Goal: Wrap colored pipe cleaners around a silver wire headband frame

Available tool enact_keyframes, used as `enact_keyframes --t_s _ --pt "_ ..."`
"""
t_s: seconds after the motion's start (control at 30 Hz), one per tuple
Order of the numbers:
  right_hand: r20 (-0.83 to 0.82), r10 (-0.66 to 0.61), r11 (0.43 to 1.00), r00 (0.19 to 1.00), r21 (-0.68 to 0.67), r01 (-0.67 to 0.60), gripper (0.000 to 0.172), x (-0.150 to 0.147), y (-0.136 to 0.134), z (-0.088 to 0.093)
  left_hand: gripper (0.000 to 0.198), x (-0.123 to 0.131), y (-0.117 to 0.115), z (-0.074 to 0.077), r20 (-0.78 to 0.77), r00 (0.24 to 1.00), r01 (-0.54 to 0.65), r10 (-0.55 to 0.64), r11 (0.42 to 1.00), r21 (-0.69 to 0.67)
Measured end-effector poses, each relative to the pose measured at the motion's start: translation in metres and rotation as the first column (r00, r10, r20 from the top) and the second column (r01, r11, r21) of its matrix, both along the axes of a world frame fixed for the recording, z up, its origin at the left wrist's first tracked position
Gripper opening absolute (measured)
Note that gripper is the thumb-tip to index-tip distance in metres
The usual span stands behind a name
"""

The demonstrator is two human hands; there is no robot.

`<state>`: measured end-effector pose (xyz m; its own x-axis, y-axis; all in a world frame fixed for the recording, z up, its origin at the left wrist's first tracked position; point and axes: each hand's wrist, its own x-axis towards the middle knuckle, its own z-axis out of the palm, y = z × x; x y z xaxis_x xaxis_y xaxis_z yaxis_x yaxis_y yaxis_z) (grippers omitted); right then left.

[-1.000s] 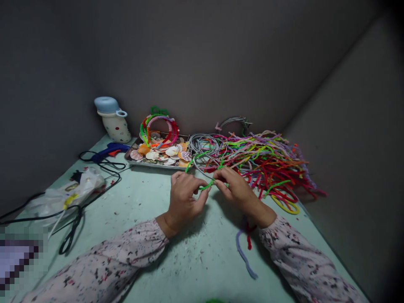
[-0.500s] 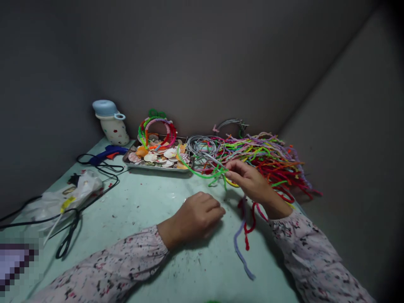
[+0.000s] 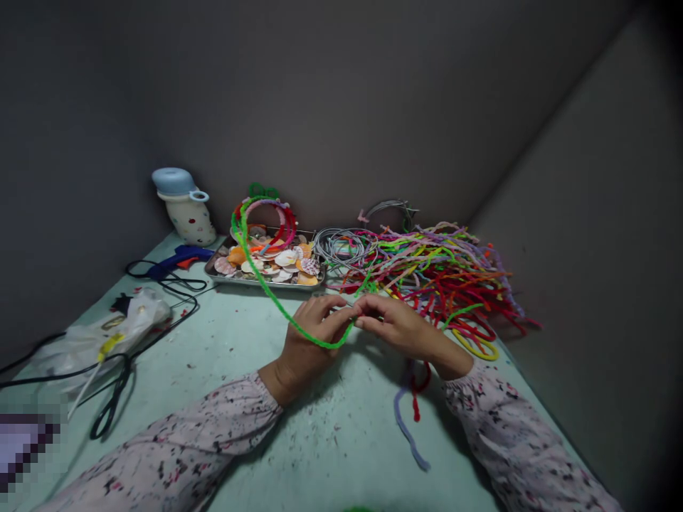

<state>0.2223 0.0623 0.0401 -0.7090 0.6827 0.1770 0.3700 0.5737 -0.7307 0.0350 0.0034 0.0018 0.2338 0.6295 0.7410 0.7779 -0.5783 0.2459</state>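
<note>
Working green pipe cleaner (image 3: 271,296), prob. winding: R hand (image 3: 400,325) pinches it, L hand (image 3: 313,334) curled, hold unclear; nxt wrap prob. needs tension.

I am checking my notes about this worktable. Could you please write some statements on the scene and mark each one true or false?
1. The tray holds shells. True.
2. The bottle is topped in red. False: its lid is light blue.
3. In this view, a green strand crosses in front of the left hand. True.
4. The right hand reaches into the tray. False: it is beside the left hand, their fingers close together.
5. A blue glue gun lies left of the tray. True.
</note>
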Motion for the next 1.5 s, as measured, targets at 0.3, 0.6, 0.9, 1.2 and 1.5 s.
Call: enact_keyframes --t_s 0.3,0.6,0.9,1.2,1.5 --pt "0.066 0.048 0.993 0.997 -0.110 -0.041 0.016 0.0060 0.0050 -0.0021 0.015 -0.0007 0.0037 -0.0026 -0.020 1.000 -0.006 0.005 0.998 -0.057" --pt "0.047 0.007 0.986 0.999 -0.165 0.000 0.016 0.0039 0.0024 0.0030 0.014 -0.0015 0.0055 -0.0037 -0.036 0.999 -0.008 0.007 0.999 -0.036" --pt "0.032 0.001 0.992 0.999 -0.128 0.003 0.013 0.0022 0.0014 0.0036 0.013 -0.0022 0.0038 -0.0017 -0.012 1.000 0.015 -0.016 0.998 -0.066" --pt "0.031 0.010 0.997 0.999 -0.079 -0.008 0.014 0.0008 0.0004 0.0014 0.009 -0.0005 -0.0003 0.0002 0.045 0.999 0.003 0.004 0.990 -0.142" --pt "0.052 0.022 0.999 0.998 -0.034 -0.020 0.014 -0.0017 -0.0007 -0.0011 0.012 0.0007 -0.0030 0.0054 0.062 0.996 -0.053 0.071 0.966 -0.254"
